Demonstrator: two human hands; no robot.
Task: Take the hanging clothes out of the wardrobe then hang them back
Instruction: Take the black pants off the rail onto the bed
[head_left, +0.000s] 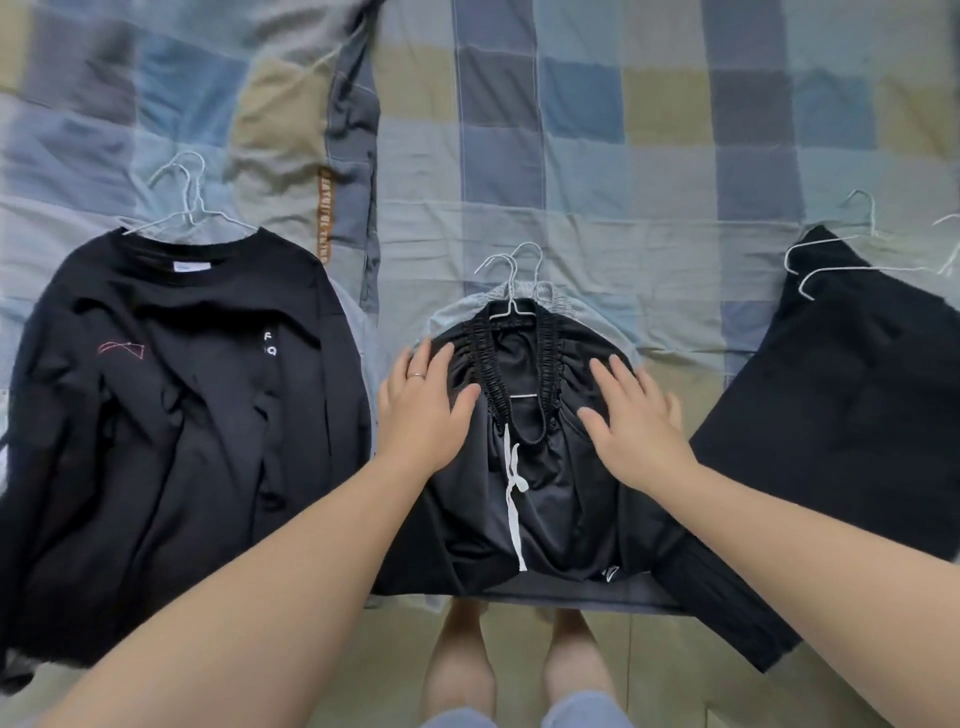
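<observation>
Black shorts (524, 483) with an elastic waistband and a white drawstring lie on the bed in the middle, on white wire hangers (511, 280), over a grey garment. My left hand (423, 410) rests flat on the shorts' left side, fingers straight, a ring on one finger. My right hand (636, 423) lies flat on the right side, fingers spread. A black sweatshirt (171, 405) on wire hangers (184, 200) lies at the left. Another black garment (852, 395) on wire hangers (841, 260) lies at the right.
A blue, grey and olive checked bedspread (597, 130) covers the bed. A dark grey garment (353, 156) with an orange label lies stretched away at the back. The bed's front edge runs under the shorts; my legs and the pale floor (675, 670) show below.
</observation>
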